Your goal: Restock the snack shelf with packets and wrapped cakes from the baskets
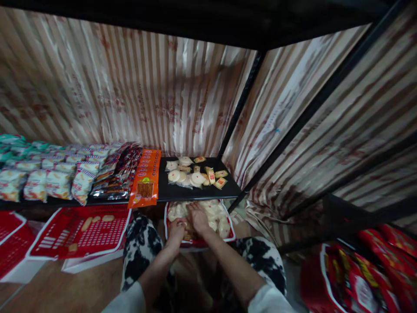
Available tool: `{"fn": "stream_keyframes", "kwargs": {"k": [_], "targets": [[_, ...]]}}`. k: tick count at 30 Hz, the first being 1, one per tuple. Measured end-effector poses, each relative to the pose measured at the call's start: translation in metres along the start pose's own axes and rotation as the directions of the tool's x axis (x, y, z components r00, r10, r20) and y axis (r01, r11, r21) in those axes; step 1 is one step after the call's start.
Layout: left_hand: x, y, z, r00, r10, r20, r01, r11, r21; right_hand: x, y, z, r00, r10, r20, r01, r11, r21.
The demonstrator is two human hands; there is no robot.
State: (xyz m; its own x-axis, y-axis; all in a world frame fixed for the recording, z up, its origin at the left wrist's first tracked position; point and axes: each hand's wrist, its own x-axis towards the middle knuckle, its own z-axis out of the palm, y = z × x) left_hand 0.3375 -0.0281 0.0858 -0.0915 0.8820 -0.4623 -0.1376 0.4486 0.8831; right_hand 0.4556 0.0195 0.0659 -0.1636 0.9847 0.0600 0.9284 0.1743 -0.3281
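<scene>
Between my knees sits a red basket with a white rim (233,230), filled with pale round cakes in clear wrappers (213,213). My left hand (177,229) is at the basket's near left part, its fingers curled together; whatever is in them is too small to make out. My right hand (197,217) reaches farther in, with fingers stretched over the wrapped cakes and touching them. Just beyond the basket, on the black shelf (166,191), lie several round white packaged cakes (182,177) and small yellow-wrapped snacks (211,175).
Left along the shelf are an orange snack packet (145,178), dark packets (117,169) and rows of white packets (58,182). A red basket (97,230) holding a few snacks stands at left. Red packets fill another basket (317,278) at right. Black posts (243,104) rise beside the shelf.
</scene>
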Motion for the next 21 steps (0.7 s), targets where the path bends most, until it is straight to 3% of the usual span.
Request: {"fn": "stream_keyframes", "kwargs": {"k": [3, 6, 12, 17, 21], "targets": [[0.022, -0.001, 0.001, 0.999, -0.043, -0.025, 0.043, 0.999, -0.009, 0.014, 0.002, 0.014, 0.999, 0.035, 0.028, -0.032, 0.995, -0.100], [0.038, -0.006, 0.001, 0.995, -0.086, -0.052, 0.085, 0.996, -0.008, 0.014, 0.012, 0.019, 0.999, -0.016, 0.035, 0.020, 0.994, -0.109], [0.041, -0.008, 0.007, 0.992, -0.109, -0.059, 0.109, 0.994, 0.000, 0.003, 0.038, 0.018, 0.987, -0.139, 0.074, 0.143, 0.989, -0.048], [0.029, -0.004, 0.012, 0.996, -0.075, -0.053, 0.076, 0.997, 0.014, -0.004, 0.047, 0.004, 0.985, -0.147, -0.086, 0.160, 0.974, 0.158], [0.024, 0.008, 0.011, 0.997, -0.042, -0.060, 0.042, 0.999, 0.004, -0.003, 0.041, -0.026, 0.978, 0.047, -0.205, 0.059, 0.875, 0.480]]}}
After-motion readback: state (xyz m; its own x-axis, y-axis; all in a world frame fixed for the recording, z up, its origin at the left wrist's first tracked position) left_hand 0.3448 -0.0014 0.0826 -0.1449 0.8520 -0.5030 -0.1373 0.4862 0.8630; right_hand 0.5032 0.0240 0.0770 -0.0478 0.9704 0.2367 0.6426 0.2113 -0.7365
